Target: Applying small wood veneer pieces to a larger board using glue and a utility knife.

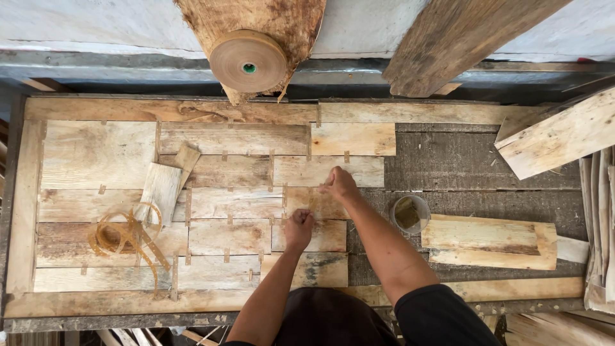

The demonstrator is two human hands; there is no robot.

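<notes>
Both hands rest on one small veneer piece (315, 204) in the middle of the patchwork sheet (96, 154) laid out on the workbench (448, 160). Left hand (298, 229) is clenched into a loose fist, knuckles pressing the lower left edge of that piece; whether anything is pinched inside it cannot be told. Right hand (339, 184) lies fingers-down on the upper right corner, pressing flat, grasping nothing.

The piece sits at the right-hand edge of the patchwork, touching its neighbours above, below and to the left. Short paper tape strips (225, 220) bridge the other seams.

Judgement: good work here calls for the edges butted tight with no overlap and no open gap before any strip goes across, with pressure held even so the thin wood does not lift or buckle.

Nearby: a roll of brown tape (248, 61) above, a tangle of loose tape (125, 237) at the left, a small pot (409, 214) just right of the forearm, and spare veneer boards (490, 242) beside it.
</notes>
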